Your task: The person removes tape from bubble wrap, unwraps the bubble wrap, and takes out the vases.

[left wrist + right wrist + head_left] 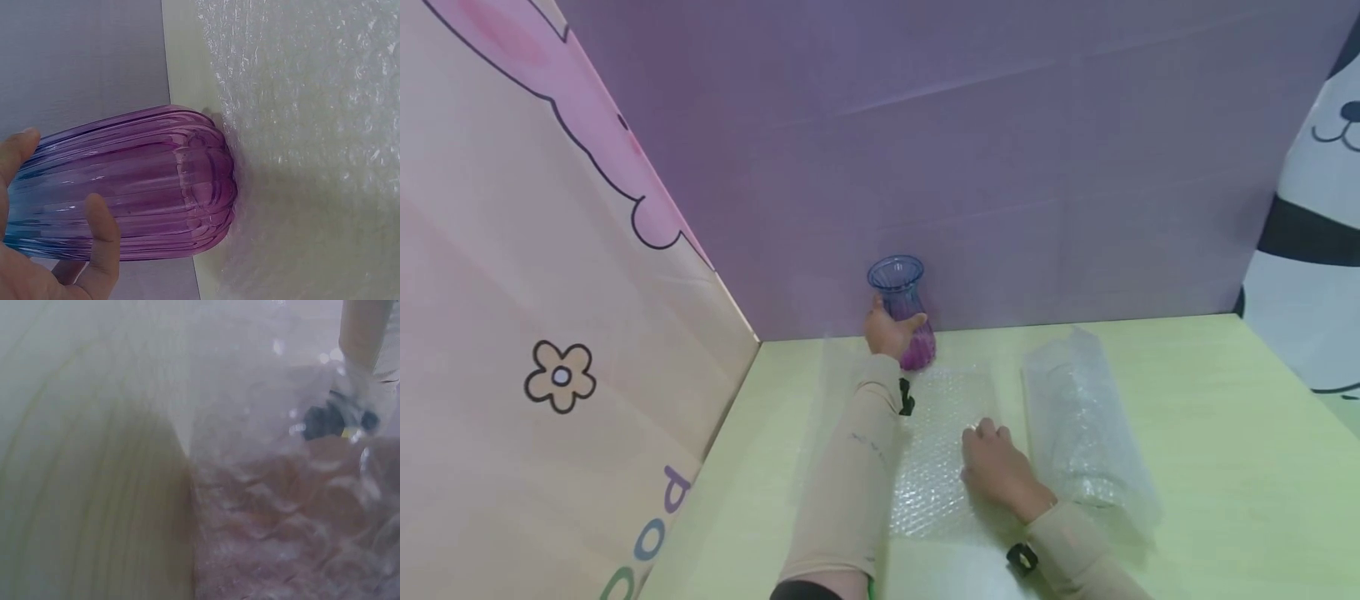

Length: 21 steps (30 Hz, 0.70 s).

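A ribbed glass vase (921,348), blue at the flared rim and purple toward the base, stands upright near the back wall. My left hand (887,333) grips it from the left side, thumb and fingers round its body. In the left wrist view, the vase's purple base (206,181) is right at the edge of a bubble wrap sheet (312,125). That sheet lies flat on the table in front of the vase. My right hand (996,471) is at the sheet's right side with curled fingers, pinching its edge. Bubble wrap (281,519) fills much of the right wrist view.
To the right lies a bundle rolled in bubble wrap (1086,433), something rounded inside it. The pale yellow-green table (1217,433) meets a purple backdrop (1075,167) behind the vase. A printed cloth wall (550,275) closes off the left side.
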Each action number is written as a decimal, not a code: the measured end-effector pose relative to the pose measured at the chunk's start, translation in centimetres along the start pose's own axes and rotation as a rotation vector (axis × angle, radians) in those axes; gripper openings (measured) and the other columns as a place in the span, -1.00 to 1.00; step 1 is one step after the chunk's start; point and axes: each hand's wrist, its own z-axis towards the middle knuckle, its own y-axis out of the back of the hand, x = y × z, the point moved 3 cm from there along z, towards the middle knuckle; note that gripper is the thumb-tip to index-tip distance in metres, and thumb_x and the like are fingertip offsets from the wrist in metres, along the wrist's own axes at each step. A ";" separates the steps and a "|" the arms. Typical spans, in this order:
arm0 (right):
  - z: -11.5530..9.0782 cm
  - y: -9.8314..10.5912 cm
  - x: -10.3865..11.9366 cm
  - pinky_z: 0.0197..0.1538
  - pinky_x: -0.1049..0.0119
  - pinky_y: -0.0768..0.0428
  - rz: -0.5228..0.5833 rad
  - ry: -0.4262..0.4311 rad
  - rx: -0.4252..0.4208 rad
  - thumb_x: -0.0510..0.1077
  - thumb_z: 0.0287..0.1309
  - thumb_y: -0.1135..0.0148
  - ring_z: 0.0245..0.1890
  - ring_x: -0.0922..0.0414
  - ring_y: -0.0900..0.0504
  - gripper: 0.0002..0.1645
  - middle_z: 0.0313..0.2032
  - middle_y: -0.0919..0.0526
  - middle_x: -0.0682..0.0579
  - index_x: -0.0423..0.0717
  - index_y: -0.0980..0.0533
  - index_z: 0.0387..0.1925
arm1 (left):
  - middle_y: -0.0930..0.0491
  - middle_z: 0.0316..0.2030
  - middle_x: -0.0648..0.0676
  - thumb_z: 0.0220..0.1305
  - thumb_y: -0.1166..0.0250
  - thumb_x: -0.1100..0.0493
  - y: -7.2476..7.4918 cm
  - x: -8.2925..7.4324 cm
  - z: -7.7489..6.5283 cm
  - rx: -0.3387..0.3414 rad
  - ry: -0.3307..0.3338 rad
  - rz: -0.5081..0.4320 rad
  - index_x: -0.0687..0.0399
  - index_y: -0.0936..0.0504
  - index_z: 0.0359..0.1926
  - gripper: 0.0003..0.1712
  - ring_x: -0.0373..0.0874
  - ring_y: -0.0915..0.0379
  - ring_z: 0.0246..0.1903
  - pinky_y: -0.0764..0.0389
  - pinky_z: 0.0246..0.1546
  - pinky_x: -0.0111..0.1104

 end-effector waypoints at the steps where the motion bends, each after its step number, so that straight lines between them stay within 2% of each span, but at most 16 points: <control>1: 0.0 0.0 0.0 -0.41 0.16 -0.53 -0.002 0.000 -0.001 -0.23 0.01 -0.40 -0.23 -0.09 -0.37 -0.72 -0.10 -0.46 -0.23 -0.19 -0.47 -0.26 | -0.47 0.36 0.31 -0.02 -0.64 -0.11 0.0 0.0 0.0 0.001 -0.001 0.000 0.10 -0.23 0.55 0.19 0.19 -0.39 0.38 -0.41 0.46 -0.08; 9: 0.0 -0.1 0.0 -0.42 0.17 -0.53 -0.011 0.000 -0.007 -0.22 0.03 -0.41 -0.23 -0.09 -0.37 -0.71 -0.10 -0.47 -0.24 -0.20 -0.47 -0.25 | -0.46 0.38 0.29 0.01 -0.63 -0.11 0.1 0.0 -0.2 0.011 -0.012 -0.003 0.10 -0.23 0.55 0.17 0.17 -0.37 0.40 -0.40 0.47 -0.07; 21: -0.1 0.1 0.2 -0.43 0.18 -0.51 -0.006 0.009 -0.010 -0.23 0.02 -0.41 -0.24 -0.08 -0.36 -0.71 -0.11 -0.46 -0.22 -0.20 -0.47 -0.26 | -0.44 0.37 0.32 0.06 -0.58 -0.17 0.4 -0.1 -0.8 0.017 -0.023 0.043 0.11 -0.18 0.57 0.19 0.21 -0.38 0.39 -0.45 0.43 -0.04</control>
